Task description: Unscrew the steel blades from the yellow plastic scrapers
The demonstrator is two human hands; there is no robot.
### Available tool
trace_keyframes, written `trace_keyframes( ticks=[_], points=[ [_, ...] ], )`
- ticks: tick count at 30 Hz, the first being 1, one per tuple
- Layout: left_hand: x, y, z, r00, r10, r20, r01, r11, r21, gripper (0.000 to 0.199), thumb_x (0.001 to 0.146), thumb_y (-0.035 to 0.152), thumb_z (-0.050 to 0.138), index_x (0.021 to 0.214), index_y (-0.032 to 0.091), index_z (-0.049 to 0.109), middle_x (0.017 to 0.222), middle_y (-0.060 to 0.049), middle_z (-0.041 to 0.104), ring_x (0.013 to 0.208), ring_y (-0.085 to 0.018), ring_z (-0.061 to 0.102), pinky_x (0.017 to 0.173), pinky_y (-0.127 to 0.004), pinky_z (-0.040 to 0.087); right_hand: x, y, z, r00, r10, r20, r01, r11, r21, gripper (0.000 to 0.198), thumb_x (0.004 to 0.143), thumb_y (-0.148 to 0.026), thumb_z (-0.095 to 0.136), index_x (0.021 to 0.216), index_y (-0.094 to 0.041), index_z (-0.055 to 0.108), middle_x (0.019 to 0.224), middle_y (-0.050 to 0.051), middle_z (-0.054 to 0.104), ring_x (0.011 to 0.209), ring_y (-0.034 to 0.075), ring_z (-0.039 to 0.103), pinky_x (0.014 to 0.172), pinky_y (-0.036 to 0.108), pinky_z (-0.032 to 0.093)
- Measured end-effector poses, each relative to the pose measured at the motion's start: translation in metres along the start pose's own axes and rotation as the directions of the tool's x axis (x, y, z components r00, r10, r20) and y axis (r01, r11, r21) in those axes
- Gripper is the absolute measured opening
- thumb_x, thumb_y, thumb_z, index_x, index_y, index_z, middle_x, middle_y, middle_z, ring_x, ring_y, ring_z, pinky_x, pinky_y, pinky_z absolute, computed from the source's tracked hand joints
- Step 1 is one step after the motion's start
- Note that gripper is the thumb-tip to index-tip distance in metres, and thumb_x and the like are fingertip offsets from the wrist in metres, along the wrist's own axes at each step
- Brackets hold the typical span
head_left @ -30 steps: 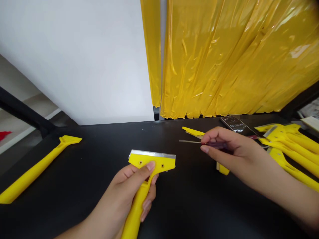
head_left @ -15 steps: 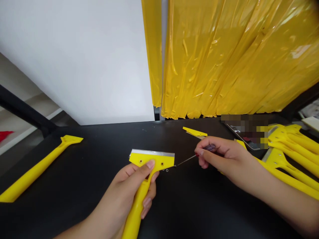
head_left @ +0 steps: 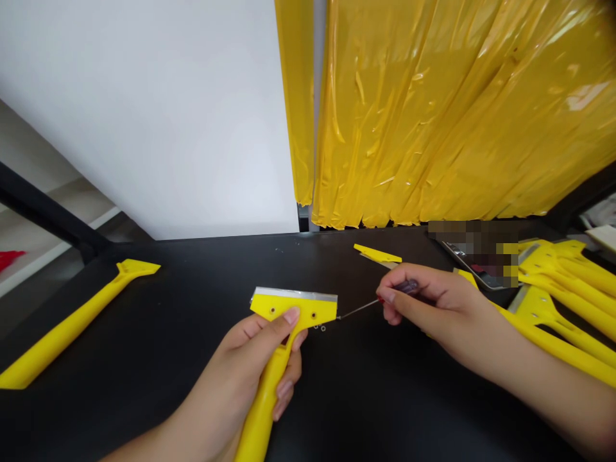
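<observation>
My left hand (head_left: 260, 359) is closed round a yellow scraper (head_left: 308, 308), its thumb pressed on the head just below a metal blade. Two dark holes show in the scraper's head. In my right hand (head_left: 423, 295) is a thin screwdriver (head_left: 359, 309), pinched near its dark, see-through handle. Its shaft points left, and the tip is close to the right end of the scraper's head; a small screw seems to sit at the tip. Small nuts (head_left: 323, 328) lie on the black table (head_left: 366, 398) just below that end.
Another yellow scraper handle (head_left: 81, 321) lies at the left. A yellow clamp piece with a blade (head_left: 378, 253) rests behind my right hand. Several yellow scrapers (head_left: 553, 308) are piled at the right beside a phone-like dark object (head_left: 481, 273), partly blurred. Yellow plastic sheeting (head_left: 433, 115) hangs behind.
The screwdriver's tip has shifted very slightly up, nearer the end of the scraper's head. Both hands keep their grips and have hardly moved.
</observation>
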State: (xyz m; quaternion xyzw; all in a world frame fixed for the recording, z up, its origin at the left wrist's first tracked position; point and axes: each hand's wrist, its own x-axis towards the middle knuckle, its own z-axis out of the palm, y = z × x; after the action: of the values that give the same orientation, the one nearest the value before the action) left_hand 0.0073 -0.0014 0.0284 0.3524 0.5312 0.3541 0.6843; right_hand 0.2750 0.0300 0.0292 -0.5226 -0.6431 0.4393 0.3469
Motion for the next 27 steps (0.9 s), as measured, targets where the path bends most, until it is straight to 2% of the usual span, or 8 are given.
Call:
trace_keyframes(
  ticks=[9, 12, 18, 24, 27],
  points=[
    [0.007, -0.001, -0.003, 0.997, 0.004, -0.081, -0.005, 1.0, -0.013, 0.041, 0.089, 0.054, 0.075, 0.073, 0.02, 0.059, 0.049, 0.003, 0.054, 0.043, -0.012, 0.048, 0.045, -0.021, 0.041, -0.007, -0.008, -0.005, 0.995, -0.057, -0.082, 0.056, 0.998, -0.014, 0.029, 0.1, -0.052, 0.068, 0.09, -0.025, 0.071, 0.076, 0.0, 0.071, 0.071, 0.014, 0.063, 0.065, 0.025, 0.048],
    [0.009, -0.004, -0.004, 0.998, -0.029, -0.048, 0.029, 0.999, -0.013, 0.043, 0.088, 0.057, 0.075, 0.073, 0.02, 0.059, 0.046, 0.003, 0.051, 0.039, -0.011, 0.045, 0.041, -0.02, 0.037, -0.014, -0.013, -0.006, 0.985, -0.114, -0.128, 0.113, 0.994, -0.016, 0.027, 0.1, -0.051, 0.069, 0.089, -0.026, 0.072, 0.076, 0.001, 0.072, 0.07, 0.015, 0.064, 0.064, 0.025, 0.05],
    [0.005, -0.002, -0.001, 0.979, -0.196, 0.054, 0.195, 0.981, 0.018, 0.044, 0.094, 0.058, 0.069, 0.075, 0.021, 0.057, 0.047, 0.004, 0.049, 0.038, -0.008, 0.038, 0.039, -0.018, 0.032, -0.028, -0.019, 0.0, 0.965, -0.185, -0.186, 0.185, 0.983, -0.017, 0.021, 0.098, -0.05, 0.071, 0.092, -0.031, 0.075, 0.075, 0.002, 0.074, 0.069, 0.019, 0.068, 0.06, 0.028, 0.056],
    [0.0, 0.002, 0.004, 0.966, -0.226, 0.128, 0.225, 0.974, 0.026, 0.044, 0.1, 0.057, 0.057, 0.074, 0.022, 0.054, 0.046, 0.006, 0.043, 0.037, -0.008, 0.031, 0.038, -0.017, 0.032, -0.032, -0.019, 0.004, 0.963, -0.22, -0.158, 0.215, 0.975, -0.052, 0.015, 0.099, -0.047, 0.071, 0.095, -0.034, 0.076, 0.076, 0.001, 0.075, 0.067, 0.019, 0.069, 0.058, 0.026, 0.056],
    [-0.001, 0.002, 0.005, 0.967, -0.22, 0.126, 0.218, 0.976, 0.026, 0.044, 0.101, 0.057, 0.055, 0.075, 0.022, 0.055, 0.047, 0.006, 0.042, 0.038, -0.008, 0.028, 0.038, -0.017, 0.03, -0.033, -0.019, 0.004, 0.965, -0.226, -0.134, 0.22, 0.974, -0.06, 0.012, 0.1, -0.045, 0.07, 0.097, -0.035, 0.076, 0.077, -0.001, 0.075, 0.068, 0.017, 0.069, 0.06, 0.024, 0.055]
  ],
)
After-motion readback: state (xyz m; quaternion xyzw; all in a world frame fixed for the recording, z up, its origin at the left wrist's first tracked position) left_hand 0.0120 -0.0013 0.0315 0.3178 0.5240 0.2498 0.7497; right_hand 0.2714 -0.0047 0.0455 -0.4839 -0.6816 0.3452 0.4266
